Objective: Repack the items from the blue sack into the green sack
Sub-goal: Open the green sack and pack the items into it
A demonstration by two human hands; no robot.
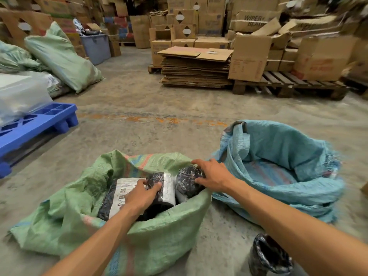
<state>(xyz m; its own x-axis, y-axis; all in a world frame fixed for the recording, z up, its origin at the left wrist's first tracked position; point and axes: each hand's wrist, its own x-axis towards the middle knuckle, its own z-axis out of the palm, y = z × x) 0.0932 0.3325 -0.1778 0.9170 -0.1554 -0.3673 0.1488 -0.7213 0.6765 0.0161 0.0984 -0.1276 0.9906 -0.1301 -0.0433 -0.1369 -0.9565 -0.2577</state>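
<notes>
We press our left hand [142, 193] on a labelled black parcel [119, 198] and curl our right hand [212, 176] around a rounded one [188, 181], both inside the green sack [159, 232] (the blue sack [278, 166] looks emptied), and these soft, light, slippery film-wrapped bundles seem best gripped across their bulk.

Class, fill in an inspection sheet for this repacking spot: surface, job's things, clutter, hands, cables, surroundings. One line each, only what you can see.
Surface: bare concrete floor, stained, with a faded orange line.
Job's things: green sack open, holding wrapped parcels; blue sack beside it, open, no parcels visible inside.
Clutter: one dark wrapped parcel on the floor near the right forearm.
Hands: left hand on a labelled parcel in the green sack; right hand on a round dark parcel at its rim.
Cables: nothing seen.
Surroundings: blue pallet, flattened cardboard stack, stacked boxes, filled green sacks.
</notes>
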